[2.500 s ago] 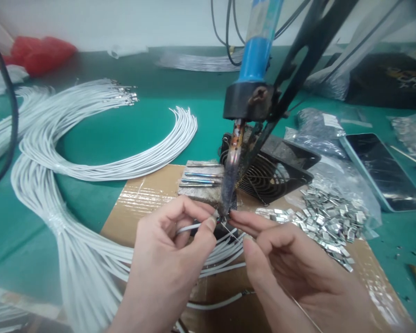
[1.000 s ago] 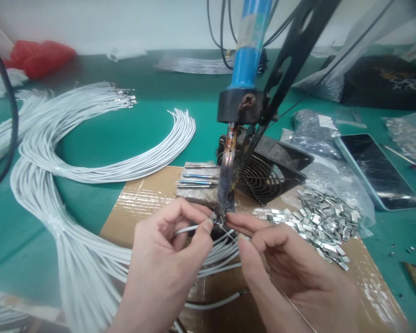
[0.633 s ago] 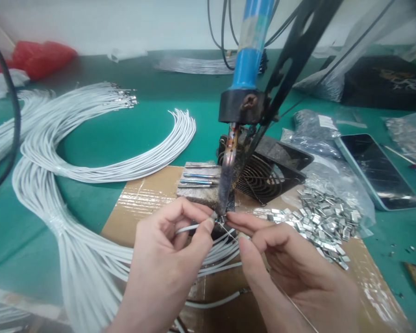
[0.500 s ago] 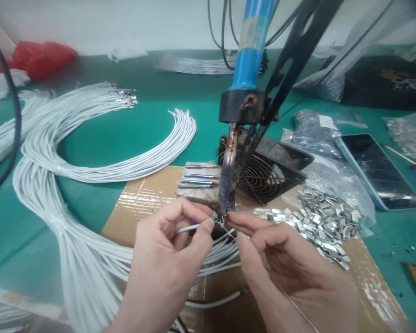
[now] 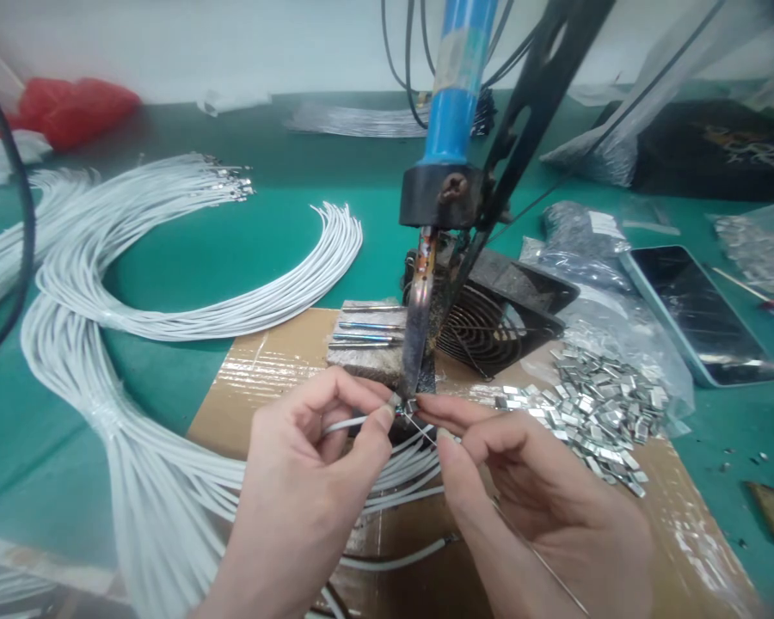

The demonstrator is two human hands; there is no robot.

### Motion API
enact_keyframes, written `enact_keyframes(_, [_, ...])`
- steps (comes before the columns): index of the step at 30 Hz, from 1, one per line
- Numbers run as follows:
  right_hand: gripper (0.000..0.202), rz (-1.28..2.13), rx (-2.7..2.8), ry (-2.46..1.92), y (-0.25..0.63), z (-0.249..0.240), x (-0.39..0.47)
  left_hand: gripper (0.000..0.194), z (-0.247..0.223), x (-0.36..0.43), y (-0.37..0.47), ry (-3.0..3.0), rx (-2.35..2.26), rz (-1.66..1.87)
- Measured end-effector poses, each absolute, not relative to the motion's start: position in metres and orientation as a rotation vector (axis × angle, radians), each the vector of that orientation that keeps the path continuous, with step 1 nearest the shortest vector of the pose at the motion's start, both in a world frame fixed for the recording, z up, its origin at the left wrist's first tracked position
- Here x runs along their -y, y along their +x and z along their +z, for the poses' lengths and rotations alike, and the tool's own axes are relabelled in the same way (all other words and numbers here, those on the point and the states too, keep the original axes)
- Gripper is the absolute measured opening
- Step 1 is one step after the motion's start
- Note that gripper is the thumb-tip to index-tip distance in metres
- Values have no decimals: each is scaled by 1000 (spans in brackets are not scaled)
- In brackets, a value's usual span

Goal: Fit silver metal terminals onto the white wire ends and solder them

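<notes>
Closed in a pinch, my left hand [image 5: 319,473] grips a white cable [image 5: 347,425] close to its end. Solder wire [image 5: 545,567] runs through my right hand [image 5: 538,490], held between thumb and fingers, its tip reaching the cable end. A small metal connector [image 5: 411,406] sits between the fingertips of both hands, right under the tip of a soldering iron [image 5: 416,344] with a blue handle. The iron hangs tip down in a black stand arm [image 5: 522,129]. Fingers partly hide the joint, so I cannot make out the fine wires there.
Bundles of white cables [image 5: 161,322] fill the left side. At right lie a pile of small metal connectors [image 5: 610,408], plastic bags [image 5: 580,232] and a phone [image 5: 703,314]. A black fan [image 5: 490,322] stands behind the iron. Brown cardboard [image 5: 264,378] covers part of the green mat [image 5: 284,249].
The whole view has shifted slightly, with everything a little further left. Both hands keep their pinch at the iron's tip; the grips look the same.
</notes>
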State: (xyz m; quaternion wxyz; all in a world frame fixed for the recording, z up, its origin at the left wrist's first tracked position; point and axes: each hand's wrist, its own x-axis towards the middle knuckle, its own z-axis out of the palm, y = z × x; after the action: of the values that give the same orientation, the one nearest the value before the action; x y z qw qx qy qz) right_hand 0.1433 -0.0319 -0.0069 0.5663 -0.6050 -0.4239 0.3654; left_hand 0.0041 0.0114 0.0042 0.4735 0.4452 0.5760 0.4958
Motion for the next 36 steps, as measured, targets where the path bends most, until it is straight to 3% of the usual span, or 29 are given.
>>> enact_keyframes(36, [24,814,1000,-1418,143,-8,32,9,9,-7,6,1172,-1481,1174])
